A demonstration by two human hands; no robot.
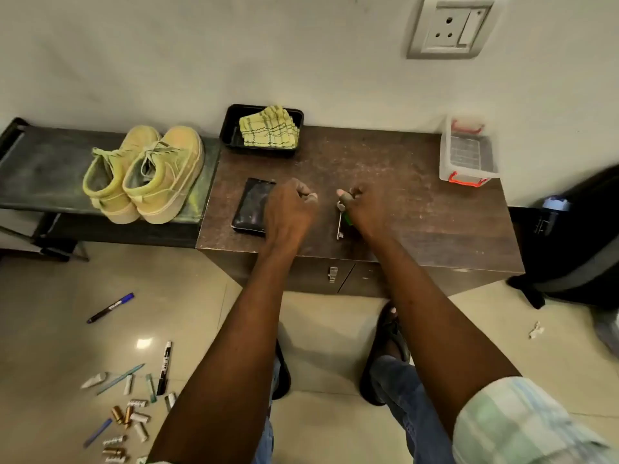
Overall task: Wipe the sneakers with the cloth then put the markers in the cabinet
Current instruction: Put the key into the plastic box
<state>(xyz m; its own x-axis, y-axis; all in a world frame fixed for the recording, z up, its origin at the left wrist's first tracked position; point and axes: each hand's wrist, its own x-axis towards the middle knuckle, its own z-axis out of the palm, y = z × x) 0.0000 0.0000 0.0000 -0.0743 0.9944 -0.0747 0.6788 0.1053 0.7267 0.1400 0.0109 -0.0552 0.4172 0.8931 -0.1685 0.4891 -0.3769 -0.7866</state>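
Observation:
A pair of yellow-green sneakers point(144, 174) stands on a dark low bench point(43, 169) at the left. A folded yellow checked cloth point(269, 131) lies in a black tray point(231, 128) at the back of the brown cabinet top point(402, 182). Two markers lie on the floor: a blue-capped one point(110, 307) and a black one point(164, 367). My left hand point(288, 209) hovers curled over the cabinet top beside a black phone point(252, 205), holding nothing. My right hand point(360, 209) is closed on a key with a green tag point(341, 219).
A clear plastic box with red clasps point(467, 152) sits at the cabinet's back right. The cabinet doors with a metal latch point(332, 274) are closed below. Several batteries, wall plugs and pens point(129, 416) litter the floor at lower left. A dark bag point(576, 249) stands at the right.

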